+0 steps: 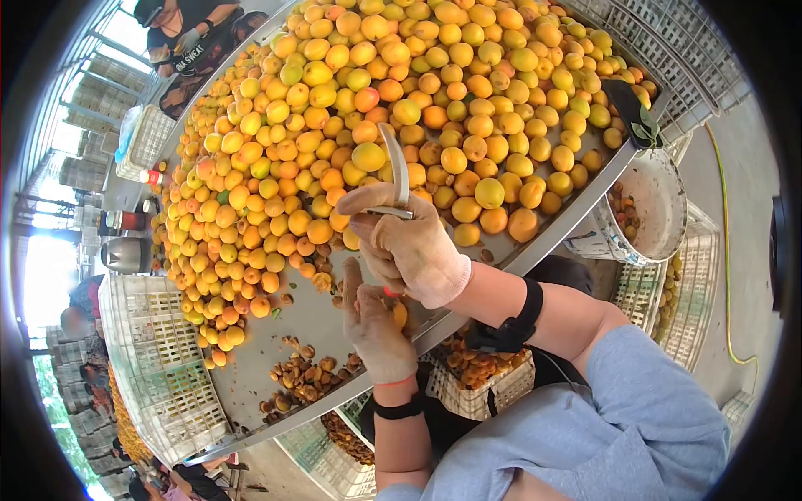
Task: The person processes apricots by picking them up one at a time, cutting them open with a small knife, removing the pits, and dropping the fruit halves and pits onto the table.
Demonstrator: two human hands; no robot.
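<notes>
Head view: gripping curved knife (396, 163) in right hand (415, 252), curling left hand (378, 334) around one apricot (400, 315), beside big apricot pile (309, 142).

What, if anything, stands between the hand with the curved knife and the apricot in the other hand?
A small red item, too unclear to name, shows between the right hand and the apricot in the left hand. The right hand's own fingers also lie between the curved knife and that apricot.

Knife (398, 167) — handle hidden in right hand (418, 250); co-worker (196, 46) — cut off at top.
</notes>
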